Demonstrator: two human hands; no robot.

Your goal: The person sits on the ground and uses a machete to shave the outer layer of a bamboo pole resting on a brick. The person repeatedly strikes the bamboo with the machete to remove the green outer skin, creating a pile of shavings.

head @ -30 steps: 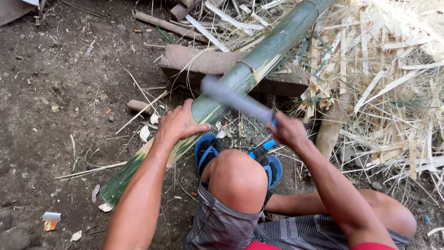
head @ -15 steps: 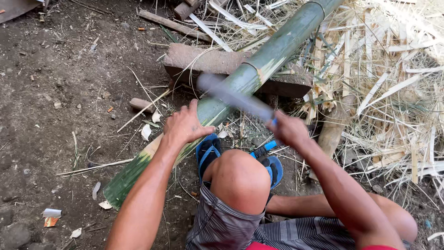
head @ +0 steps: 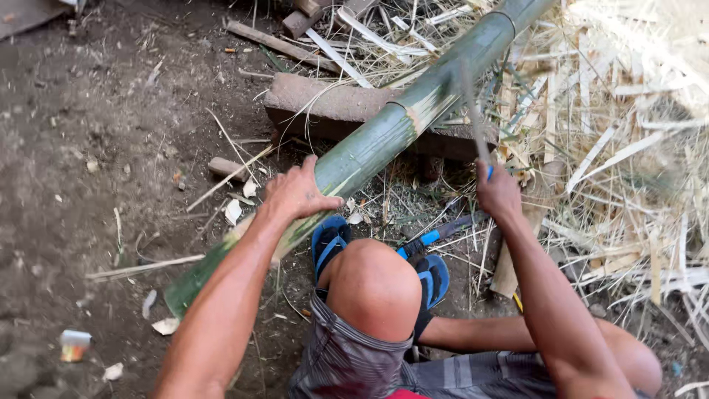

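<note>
Dirt ground; left hand [head: 295,193] steadies bamboo pole [head: 384,137], right hand [head: 498,193] grips blade [head: 470,103]

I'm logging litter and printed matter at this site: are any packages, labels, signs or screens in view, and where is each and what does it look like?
Small wrapper: on the dirt at lower left, beyond the near end of the bamboo pole; a crumpled, roughly square scrap, pale on top with orange and yellow below; any print is too small to tell.
Signs, screens and labels: none in view.
</note>
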